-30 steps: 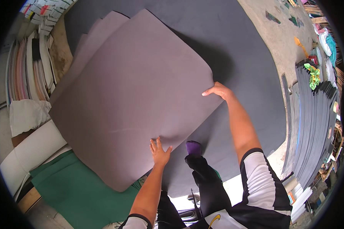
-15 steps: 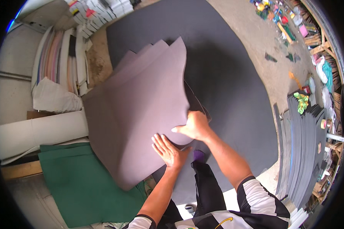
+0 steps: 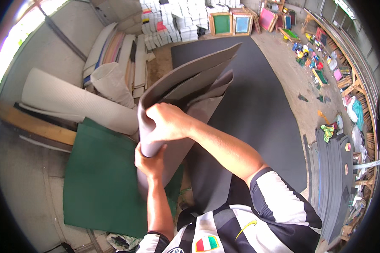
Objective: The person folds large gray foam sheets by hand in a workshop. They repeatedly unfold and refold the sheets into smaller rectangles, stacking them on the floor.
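Observation:
Several grey-mauve foam sheets [image 3: 141, 135] stand bent and lifted together, their far corners fanning apart toward the upper right. My right hand [image 3: 169, 121] is closed over their near folded edge, its arm reaching across from the right. Just below it, my left hand [image 3: 150, 163] grips the same sheets lower down, the thumb up against them. Some of the fingers are hidden behind the foam. Beneath the sheets spreads a large dark grey mat [image 3: 257, 105] on the floor.
Green sheets [image 3: 101, 181] lie at left, below a white roll [image 3: 80, 101] and a wooden beam [image 3: 38, 122]. A stack of grey strips [image 3: 329, 168] stands at right. White stacks [image 3: 169, 25] and framed screens [image 3: 221, 23] line the back. Scattered clutter [image 3: 310, 57] lies far right.
The foam sheets have been lifted, bent upright and shifted left. My hands went from pressing on their near corner to gripping the folded edge. The view has tilted up.

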Tool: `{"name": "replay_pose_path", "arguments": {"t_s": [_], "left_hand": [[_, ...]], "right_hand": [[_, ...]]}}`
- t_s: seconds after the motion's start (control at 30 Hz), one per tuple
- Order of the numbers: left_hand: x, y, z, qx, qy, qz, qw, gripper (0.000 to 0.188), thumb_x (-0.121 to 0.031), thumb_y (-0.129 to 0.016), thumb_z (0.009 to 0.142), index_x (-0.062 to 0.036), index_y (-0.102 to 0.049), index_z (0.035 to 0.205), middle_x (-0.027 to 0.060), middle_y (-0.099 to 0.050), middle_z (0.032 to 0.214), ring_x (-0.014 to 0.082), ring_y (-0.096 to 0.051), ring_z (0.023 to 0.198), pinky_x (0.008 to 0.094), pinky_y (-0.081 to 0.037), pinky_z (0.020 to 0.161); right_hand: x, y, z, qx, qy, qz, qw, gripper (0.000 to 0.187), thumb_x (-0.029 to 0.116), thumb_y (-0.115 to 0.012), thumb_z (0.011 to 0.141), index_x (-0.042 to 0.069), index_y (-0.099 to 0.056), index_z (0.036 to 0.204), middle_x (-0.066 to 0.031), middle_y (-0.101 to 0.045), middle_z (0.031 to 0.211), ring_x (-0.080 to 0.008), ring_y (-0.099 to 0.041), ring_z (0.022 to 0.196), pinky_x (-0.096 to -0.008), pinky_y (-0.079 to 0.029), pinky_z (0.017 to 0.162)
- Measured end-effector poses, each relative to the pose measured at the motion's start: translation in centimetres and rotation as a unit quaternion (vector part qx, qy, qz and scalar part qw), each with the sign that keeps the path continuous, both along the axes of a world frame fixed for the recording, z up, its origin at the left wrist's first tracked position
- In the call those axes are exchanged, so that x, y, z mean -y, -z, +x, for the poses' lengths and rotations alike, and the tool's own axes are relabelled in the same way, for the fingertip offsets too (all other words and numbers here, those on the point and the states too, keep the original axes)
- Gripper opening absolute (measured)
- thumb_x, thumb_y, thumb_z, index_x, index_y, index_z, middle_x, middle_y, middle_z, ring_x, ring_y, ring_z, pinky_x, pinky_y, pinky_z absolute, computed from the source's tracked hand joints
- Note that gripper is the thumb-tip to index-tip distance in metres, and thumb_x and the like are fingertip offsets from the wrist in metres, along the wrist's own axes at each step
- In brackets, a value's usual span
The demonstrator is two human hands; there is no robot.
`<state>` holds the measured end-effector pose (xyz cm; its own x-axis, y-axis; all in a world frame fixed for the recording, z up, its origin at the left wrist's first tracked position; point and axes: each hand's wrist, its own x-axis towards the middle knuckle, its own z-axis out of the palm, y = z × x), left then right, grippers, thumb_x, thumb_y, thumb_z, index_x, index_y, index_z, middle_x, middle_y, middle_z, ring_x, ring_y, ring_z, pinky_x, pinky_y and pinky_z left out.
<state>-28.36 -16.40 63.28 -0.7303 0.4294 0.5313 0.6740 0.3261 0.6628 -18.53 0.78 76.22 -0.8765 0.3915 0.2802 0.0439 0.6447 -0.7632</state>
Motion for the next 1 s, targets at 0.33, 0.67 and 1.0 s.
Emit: {"name": "replay_pose_path", "arguments": {"t_s": [0.33, 0.67, 1.0], "left_hand": [[12.9, -12.1, -15.3, 0.077, 0.030, 0.177, 0.981, 0.041, -0.010, -0.096, 0.065, 0.0025, -0.070, 0.094, 0.0064, -0.074, 0.087, 0.0153, -0.068, 0.081, 0.0306, -0.055, 0.078], [14.1, -13.7, -20.0, 0.071, -0.061, 0.190, 0.977, 0.040, -0.005, -0.097, 0.063, 0.0028, -0.070, 0.092, 0.0052, -0.074, 0.086, 0.0132, -0.067, 0.078, 0.0305, -0.056, 0.074], [13.9, -13.2, -20.1, 0.127, -0.104, 0.211, 0.964, 0.039, -0.014, -0.097, 0.066, 0.0004, -0.071, 0.090, 0.0041, -0.074, 0.082, 0.0110, -0.066, 0.074, 0.0286, -0.055, 0.072]], "right_hand": [[4.2, -1.0, -10.3, -0.180, 0.034, 0.102, 0.978, 0.073, 0.040, -0.094, 0.062, 0.007, -0.066, 0.121, -0.0144, -0.070, 0.113, -0.0307, -0.067, 0.107, -0.0421, -0.052, 0.093], [-6.1, 7.5, -17.7, -0.132, 0.183, 0.244, 0.943, 0.108, 0.051, -0.096, 0.044, 0.013, -0.053, 0.135, -0.0115, -0.058, 0.127, -0.0372, -0.047, 0.129, -0.0502, -0.038, 0.109], [-7.7, 5.7, -25.8, -0.203, 0.073, 0.220, 0.951, 0.064, 0.042, -0.095, 0.053, 0.004, -0.064, 0.095, -0.0095, -0.067, 0.089, -0.0374, -0.060, 0.092, -0.0471, -0.045, 0.087]]}}
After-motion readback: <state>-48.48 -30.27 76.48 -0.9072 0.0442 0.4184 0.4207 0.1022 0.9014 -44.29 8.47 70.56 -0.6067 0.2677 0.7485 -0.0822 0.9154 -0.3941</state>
